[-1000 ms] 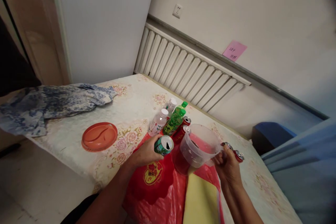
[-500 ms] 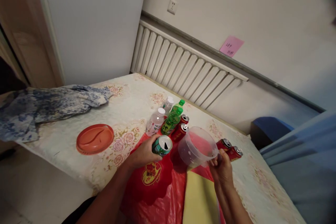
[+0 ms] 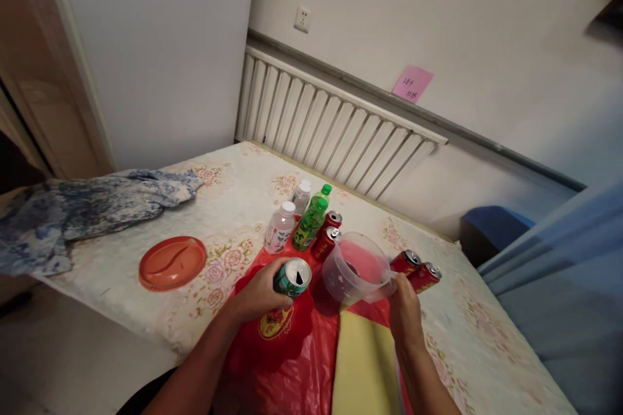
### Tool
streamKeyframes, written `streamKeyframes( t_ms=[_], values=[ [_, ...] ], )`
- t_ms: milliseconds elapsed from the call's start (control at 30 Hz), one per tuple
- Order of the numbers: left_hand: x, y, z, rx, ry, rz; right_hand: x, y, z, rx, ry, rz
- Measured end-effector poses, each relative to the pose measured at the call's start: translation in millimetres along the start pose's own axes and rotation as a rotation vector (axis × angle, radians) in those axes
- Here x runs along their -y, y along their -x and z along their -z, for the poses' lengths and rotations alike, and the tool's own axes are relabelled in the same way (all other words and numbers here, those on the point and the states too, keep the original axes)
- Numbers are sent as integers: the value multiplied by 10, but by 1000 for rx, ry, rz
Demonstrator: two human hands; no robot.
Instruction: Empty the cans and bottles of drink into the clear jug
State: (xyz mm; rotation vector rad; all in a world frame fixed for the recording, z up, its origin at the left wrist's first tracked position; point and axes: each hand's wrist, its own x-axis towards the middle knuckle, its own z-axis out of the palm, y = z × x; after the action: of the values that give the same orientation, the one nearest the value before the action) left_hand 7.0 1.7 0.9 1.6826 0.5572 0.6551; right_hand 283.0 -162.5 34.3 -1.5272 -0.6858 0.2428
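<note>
My left hand [image 3: 263,288] is wrapped round a green drink can [image 3: 293,277], its opened top facing up toward me. Below that can lies a red scalloped tray [image 3: 296,337] with a gold pattern. My right hand [image 3: 405,308] grips the handle of a clear plastic measuring jug [image 3: 338,280], which is tilted slightly. Red shows through the jug, and I cannot tell whether it holds liquid. Just behind the jug stand red cans [image 3: 325,242], a green bottle [image 3: 310,224] and a clear white-capped bottle [image 3: 279,228].
Red plastic sheeting [image 3: 318,363] and a yellow cloth [image 3: 365,363] cover the near table. Two more red cans [image 3: 424,277] are right of the jug. An orange divided plate [image 3: 172,264] lies left, near a blue-patterned cloth [image 3: 111,204]. A radiator [image 3: 331,120] lines the wall.
The whole view has shifted slightly. My right hand has closed more firmly round the jug's handle, and the jug is turned a little. The green can stays in my left hand.
</note>
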Motion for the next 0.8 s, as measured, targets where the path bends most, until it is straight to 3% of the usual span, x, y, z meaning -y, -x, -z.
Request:
streamKeyframes(
  t_ms=[200, 400, 600, 800],
  values=[
    [14, 209, -139, -54, 19, 34, -12, 247, 385, -222, 155, -46],
    [-81, 433, -409, -51, 11, 61, -32, 798, 486, 35, 194, -119],
    [-285, 604, -844, -51, 0, 82, -98, 1273, 453, 295, 119, -130],
    [-514, 706, -1313, -4, 58, 83, 1, 1476, 563, 312, 84, -154]
  ],
)
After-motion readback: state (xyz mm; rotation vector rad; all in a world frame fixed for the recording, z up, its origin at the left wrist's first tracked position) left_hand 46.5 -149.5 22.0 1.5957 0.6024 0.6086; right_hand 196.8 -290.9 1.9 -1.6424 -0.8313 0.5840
